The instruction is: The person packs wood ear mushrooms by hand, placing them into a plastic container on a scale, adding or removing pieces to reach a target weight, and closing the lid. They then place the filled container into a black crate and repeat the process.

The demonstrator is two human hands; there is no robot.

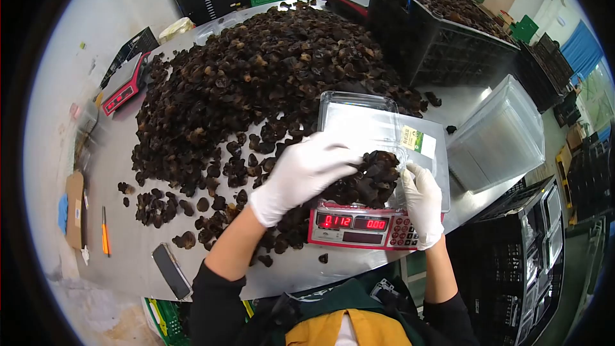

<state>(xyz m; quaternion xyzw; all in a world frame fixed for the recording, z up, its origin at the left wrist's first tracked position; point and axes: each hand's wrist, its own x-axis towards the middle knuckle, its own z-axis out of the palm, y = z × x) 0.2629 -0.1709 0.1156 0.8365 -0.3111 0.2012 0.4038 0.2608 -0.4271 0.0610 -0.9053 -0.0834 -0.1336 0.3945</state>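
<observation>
A clear plastic clamshell box (402, 200) rests on the red-framed scale (359, 238), its lid raised toward the back and a green and white label (418, 141) near the hinge. Dark wood ear mushrooms (368, 182) fill its front half. My left hand (307, 172), in a white glove, reaches over the box with fingers stretched onto the mushrooms; its thumb is mostly hidden. At the right side my gloved right hand (423, 202) pinches the box's rim. The scale's display reads 0.112 and 0.00.
A large wood ear heap (256, 70) covers much of the metal table (128, 230). Stacked clear boxes (500, 134) stand right, below a full black crate (442, 45). A second scale (125, 83), an orange knife (105, 234) and a phone (171, 271) lie left.
</observation>
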